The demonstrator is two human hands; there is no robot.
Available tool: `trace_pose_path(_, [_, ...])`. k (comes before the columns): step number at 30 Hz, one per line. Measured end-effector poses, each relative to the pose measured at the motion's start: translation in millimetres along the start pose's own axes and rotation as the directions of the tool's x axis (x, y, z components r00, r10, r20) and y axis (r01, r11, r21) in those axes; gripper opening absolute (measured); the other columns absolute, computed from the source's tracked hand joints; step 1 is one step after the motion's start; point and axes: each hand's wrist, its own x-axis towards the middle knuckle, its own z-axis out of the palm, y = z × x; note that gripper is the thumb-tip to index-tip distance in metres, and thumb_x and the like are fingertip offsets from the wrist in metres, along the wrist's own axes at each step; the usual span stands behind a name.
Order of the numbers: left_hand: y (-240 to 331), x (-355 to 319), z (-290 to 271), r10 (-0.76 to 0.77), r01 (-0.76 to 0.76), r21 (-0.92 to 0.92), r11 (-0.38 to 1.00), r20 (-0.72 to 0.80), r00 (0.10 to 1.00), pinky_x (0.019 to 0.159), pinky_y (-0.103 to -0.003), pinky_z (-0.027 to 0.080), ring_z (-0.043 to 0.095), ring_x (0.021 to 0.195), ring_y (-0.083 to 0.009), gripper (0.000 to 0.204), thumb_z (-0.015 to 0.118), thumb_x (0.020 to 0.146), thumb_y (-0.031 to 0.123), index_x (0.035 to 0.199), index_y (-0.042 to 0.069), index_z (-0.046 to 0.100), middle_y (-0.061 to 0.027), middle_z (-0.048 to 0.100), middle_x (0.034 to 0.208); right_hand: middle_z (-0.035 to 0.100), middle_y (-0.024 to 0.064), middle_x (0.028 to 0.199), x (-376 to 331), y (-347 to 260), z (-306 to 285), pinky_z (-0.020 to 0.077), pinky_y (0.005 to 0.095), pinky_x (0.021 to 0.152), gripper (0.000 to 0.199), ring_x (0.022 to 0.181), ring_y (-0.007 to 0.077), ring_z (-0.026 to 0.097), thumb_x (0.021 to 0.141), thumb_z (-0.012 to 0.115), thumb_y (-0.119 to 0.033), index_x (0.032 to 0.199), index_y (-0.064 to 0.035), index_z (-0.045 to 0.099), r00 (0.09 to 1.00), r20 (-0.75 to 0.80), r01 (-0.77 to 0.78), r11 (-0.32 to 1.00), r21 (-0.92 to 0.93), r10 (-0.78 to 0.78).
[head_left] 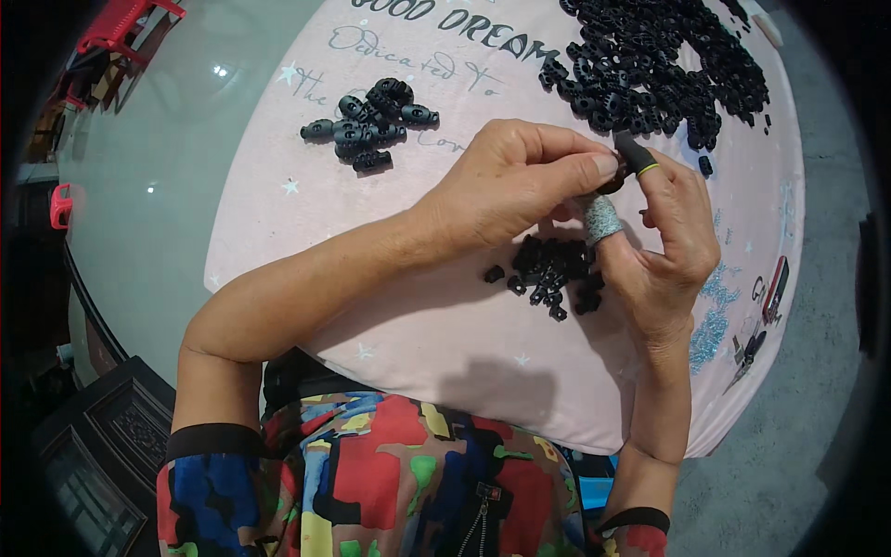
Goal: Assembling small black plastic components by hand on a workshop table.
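Observation:
My left hand [506, 186] reaches across the table with thumb and index finger pinched on a small black plastic piece [611, 183], likely part of a cord lock. The fingers hide most of it. My right hand [673, 218] grips the same piece from the other side. Its index finger wears a black finger sleeve [635, 153] with a yellow edge, and its thumb has a speckled wrap [602, 218]. Just below the hands lies a small heap of little black plastic parts [548, 266]. Several barrel-shaped black cord locks [369, 135] are grouped at the left.
A large pile of black plastic parts [640, 65] covers the table's far right. Tiny silvery-blue springs [711, 325] are scattered at the right, beside a red tool [776, 290] and keys [745, 357]. The pink cloth [269, 232] covers the table; red stools [116, 26] stand far left.

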Motion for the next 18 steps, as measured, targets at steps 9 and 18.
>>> trace_pose_path(9, [0, 1, -5, -0.049, 0.040, 0.165, 0.985, 0.056, 0.997, 0.073, -0.022, 0.052, 0.064, 0.083, -0.0056, 0.028, 0.063, 0.106, 0.022, 0.121, 0.000, 0.072, -0.0009, 0.071, 0.093, 0.070, 0.0154, 0.101, 2, 5, -1, 0.0552, 0.0389, 0.076, 0.046, 0.086, 0.0315, 0.066, 0.063, 0.072, 0.003, 0.109, 0.0027, 0.071, 0.986, 0.023, 0.169, 0.977, -0.129, -0.167])
trace_pose_path(18, [-7, -4, -5, -0.011, 0.004, 0.195, 0.981, 0.035, 0.999, 0.076, -0.024, 0.055, 0.062, 0.084, -0.0064, 0.027, 0.062, 0.106, 0.017, 0.120, -0.003, 0.072, -0.0022, 0.071, 0.095, 0.070, 0.0160, 0.100, 0, 6, 3, 0.0548, 0.0389, 0.072, 0.044, 0.083, 0.0319, 0.066, 0.066, 0.071, 0.005, 0.110, 0.0056, 0.070, 0.973, 0.010, 0.230, 0.966, -0.115, -0.231])
